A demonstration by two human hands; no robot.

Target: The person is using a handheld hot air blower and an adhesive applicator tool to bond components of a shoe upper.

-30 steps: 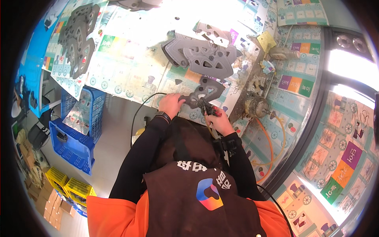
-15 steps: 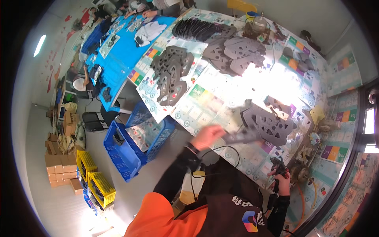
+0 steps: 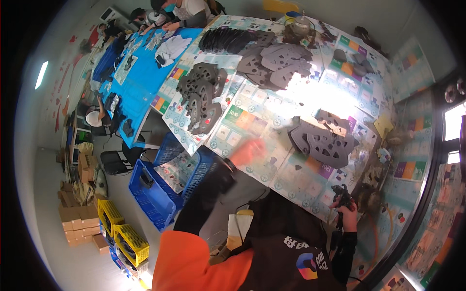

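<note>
My left hand [image 3: 248, 151] is over the near part of the covered table [image 3: 252, 172], smeared by motion. No piece shows in it, and its fingers are not clear. To its right lies a stack of dark grey foam-like cut-outs with holes [image 3: 325, 145]. My right hand [image 3: 347, 211] is at the table's near right edge, its fingers dark and curled round a dark, uneven thing I cannot make out. More grey cut-outs [image 3: 201, 94] lie in an overlapping pile farther left.
Grey cut-outs [image 3: 279, 63] and a row of dark pieces [image 3: 227, 40] lie farther back, near a metal pot [image 3: 302, 26]. Blue crates [image 3: 150, 196] stand left of me; yellow crates [image 3: 132, 242] and cartons [image 3: 80, 223] are beyond. People work at a blue table [image 3: 133, 104].
My left hand has moved a little up across the table. The grey piece blurred beside it before no longer shows there. My right hand stays at the table edge; the view has shifted slightly.
</note>
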